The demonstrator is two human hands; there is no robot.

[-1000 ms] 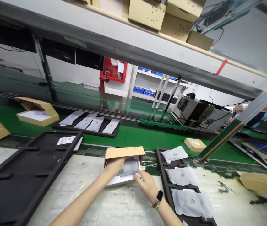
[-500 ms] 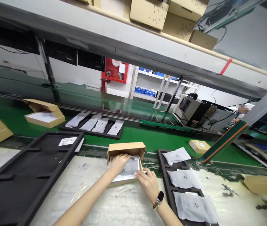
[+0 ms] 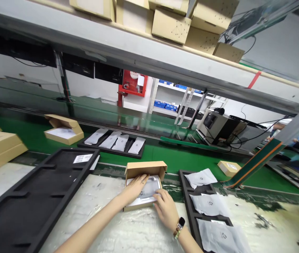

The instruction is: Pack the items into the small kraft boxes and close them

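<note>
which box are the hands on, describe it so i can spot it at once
On the pale workbench in front of the green conveyor, look between the two black trays. The small brown cardboard box there has its lid standing open and a grey pouch inside. Unlike the open box on the conveyor, left hand and right hand touch it.

No legible text or numbers anywhere.

Your small brown cardboard box [image 3: 145,169], flap open and standing up at the far side, flat on the plastic-covered bench [image 3: 128,228] before you, pale pouch [image 3: 149,189] inside, seemingly lying flat
</note>
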